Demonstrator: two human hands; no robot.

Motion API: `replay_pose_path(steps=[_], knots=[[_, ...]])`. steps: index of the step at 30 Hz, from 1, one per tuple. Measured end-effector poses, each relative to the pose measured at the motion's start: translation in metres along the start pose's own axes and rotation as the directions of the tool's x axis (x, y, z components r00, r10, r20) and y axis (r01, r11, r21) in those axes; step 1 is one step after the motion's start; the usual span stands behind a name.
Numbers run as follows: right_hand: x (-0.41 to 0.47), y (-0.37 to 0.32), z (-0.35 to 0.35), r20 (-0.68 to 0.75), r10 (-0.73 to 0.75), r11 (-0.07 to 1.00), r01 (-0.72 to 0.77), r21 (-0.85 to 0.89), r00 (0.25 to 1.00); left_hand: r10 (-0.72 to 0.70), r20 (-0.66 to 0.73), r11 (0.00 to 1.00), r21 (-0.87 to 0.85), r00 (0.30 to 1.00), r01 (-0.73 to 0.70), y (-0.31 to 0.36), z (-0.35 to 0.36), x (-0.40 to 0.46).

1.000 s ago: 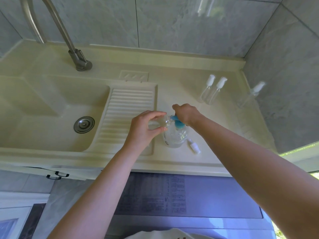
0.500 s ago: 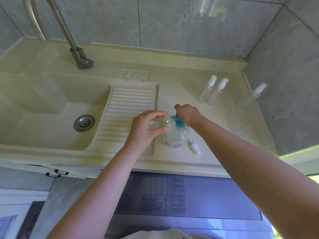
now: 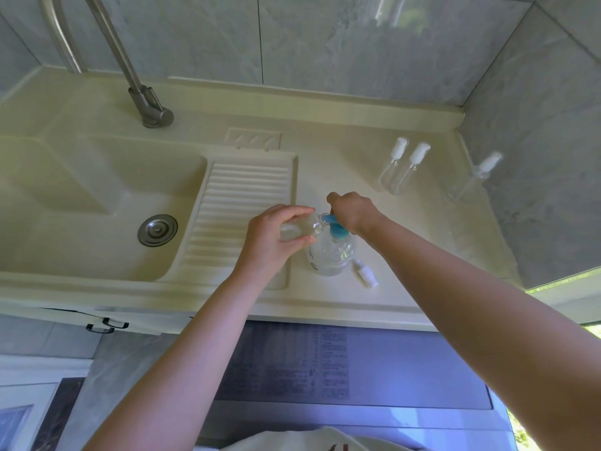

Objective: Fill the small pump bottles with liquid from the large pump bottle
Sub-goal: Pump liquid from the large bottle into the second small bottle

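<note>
The large clear pump bottle (image 3: 330,257) with a blue pump head (image 3: 338,231) stands on the cream counter (image 3: 331,167) near the front edge. My right hand (image 3: 353,211) rests on top of the blue pump, fingers curled over it. My left hand (image 3: 273,237) grips a small clear bottle (image 3: 297,227) with no cap, tilted so its open mouth meets the blue nozzle. A loose white pump cap (image 3: 366,273) lies on the counter just right of the large bottle.
Two small capped bottles (image 3: 401,169) stand together at the back right, a third (image 3: 473,177) near the right wall. A sink basin with drain (image 3: 157,230) and ribbed washboard (image 3: 240,203) lies left. A metal faucet (image 3: 143,102) rises at the back.
Both hands stay at the pump and small bottle with hardly any shift. The view has moved slightly.
</note>
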State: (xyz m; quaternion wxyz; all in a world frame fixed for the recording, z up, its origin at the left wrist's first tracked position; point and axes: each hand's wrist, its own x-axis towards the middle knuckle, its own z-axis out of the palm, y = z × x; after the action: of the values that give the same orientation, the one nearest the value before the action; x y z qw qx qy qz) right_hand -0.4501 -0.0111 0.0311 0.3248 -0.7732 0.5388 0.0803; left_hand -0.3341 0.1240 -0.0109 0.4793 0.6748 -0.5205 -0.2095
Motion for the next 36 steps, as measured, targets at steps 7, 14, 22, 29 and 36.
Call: replay_pose_path(steps=[7,14,22,29,36], knots=[[-0.004,-0.001,0.007,-0.071,0.002,1.000,-0.003,-0.019,0.997,-0.007,-0.011,1.000,0.001,1.000,0.007,0.001,0.001,-0.002],[-0.004,-0.001,0.000,-0.020,0.020,0.999,-0.019,0.048,1.000,0.001,-0.002,1.000,0.008,1.000,-0.001,0.001,0.000,-0.002],[-0.006,-0.001,0.005,-0.097,0.033,0.996,-0.025,0.087,0.995,0.004,0.000,1.000,0.019,1.000,-0.004,0.000,0.002,0.000],[-0.009,-0.001,0.003,-0.071,-0.002,1.000,0.003,0.021,0.997,0.005,0.005,1.000,0.009,1.000,-0.005,0.000,0.003,0.000],[-0.008,-0.001,0.004,-0.109,0.033,0.993,-0.020,0.113,0.994,0.011,0.010,1.000,0.012,1.000,-0.011,0.000,0.002,0.000]])
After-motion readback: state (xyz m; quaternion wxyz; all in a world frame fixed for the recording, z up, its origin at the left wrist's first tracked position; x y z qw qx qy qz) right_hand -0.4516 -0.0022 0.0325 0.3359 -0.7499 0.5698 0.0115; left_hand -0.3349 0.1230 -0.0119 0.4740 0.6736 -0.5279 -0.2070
